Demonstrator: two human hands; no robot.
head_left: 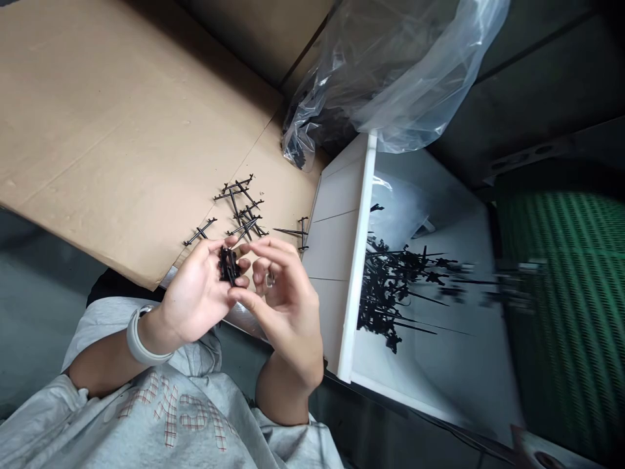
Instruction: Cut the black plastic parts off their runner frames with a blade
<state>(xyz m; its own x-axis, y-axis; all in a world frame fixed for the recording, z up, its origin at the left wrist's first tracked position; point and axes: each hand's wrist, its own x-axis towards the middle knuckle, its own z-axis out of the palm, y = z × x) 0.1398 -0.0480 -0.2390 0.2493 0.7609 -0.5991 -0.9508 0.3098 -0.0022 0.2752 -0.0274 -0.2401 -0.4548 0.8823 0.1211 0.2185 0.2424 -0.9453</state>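
Observation:
A small bundle of black plastic parts [228, 266] lies across the fingers of my left hand [193, 296], palm up with the thumb along the top. From the other side my right hand [288, 299] curves round the bundle, thumb below and fingertips above, touching its right end. Just beyond my hands, several thin black T-shaped plastic pieces [244, 212] lie in a loose heap on the brown cardboard [122, 130]. One similar piece [200, 232] sits apart to the left, another [303, 233] beside the white bin.
To the right stands a white bin [359, 260] with many black pieces [390, 280] inside. A clear plastic bag [415, 85] hangs over its far end. Beyond it is a green ribbed surface [571, 312]. The cardboard's near edge runs close to my body.

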